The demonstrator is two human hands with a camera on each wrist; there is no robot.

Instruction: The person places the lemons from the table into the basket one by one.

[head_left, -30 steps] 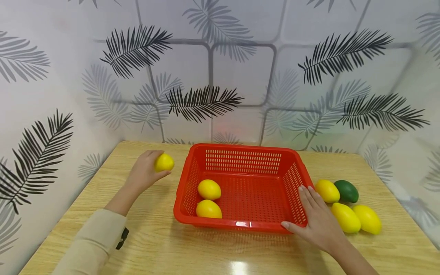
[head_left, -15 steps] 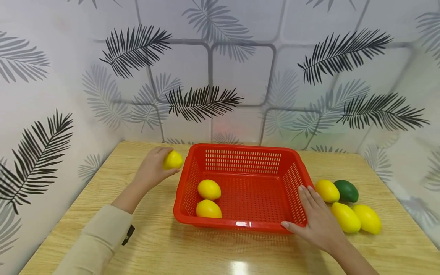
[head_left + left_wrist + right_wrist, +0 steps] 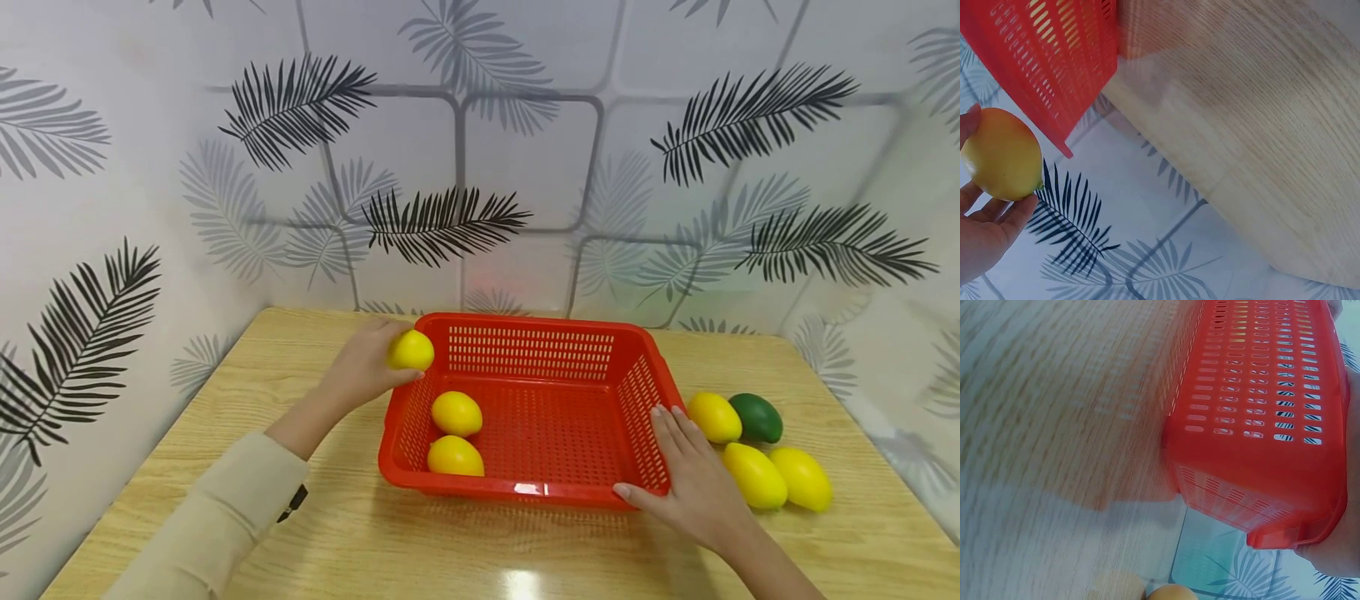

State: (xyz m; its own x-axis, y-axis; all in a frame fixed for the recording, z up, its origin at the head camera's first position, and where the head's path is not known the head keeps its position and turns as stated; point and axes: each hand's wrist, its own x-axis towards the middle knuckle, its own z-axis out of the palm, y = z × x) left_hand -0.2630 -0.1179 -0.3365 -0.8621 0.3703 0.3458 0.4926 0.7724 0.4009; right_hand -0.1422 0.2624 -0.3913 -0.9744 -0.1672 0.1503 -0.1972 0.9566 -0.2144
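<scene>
My left hand (image 3: 363, 367) holds a yellow lemon (image 3: 411, 350) between thumb and fingers, over the left rim of a red plastic basket (image 3: 540, 326). In the left wrist view the lemon (image 3: 1004, 155) shows a small green nub at one end, beside the basket's slotted wall (image 3: 1054, 62). Two more lemons lie along the basket's left side, one farther back (image 3: 457, 414) and one nearer (image 3: 455, 456). My right hand (image 3: 697, 483) rests on the basket's front right corner, fingers straight over the right rim and thumb on the front rim.
Right of the basket lie a round yellow fruit (image 3: 715, 417), a dark green fruit (image 3: 756, 417) and two longer yellow fruits, one nearer the basket (image 3: 755, 476) and one outside it (image 3: 801, 479). The wooden table (image 3: 322, 533) meets a leaf-patterned wall (image 3: 525, 167).
My left hand has moved right with the lemon, from beside the basket to over its left rim. The right hand and the basket have stayed in place.
</scene>
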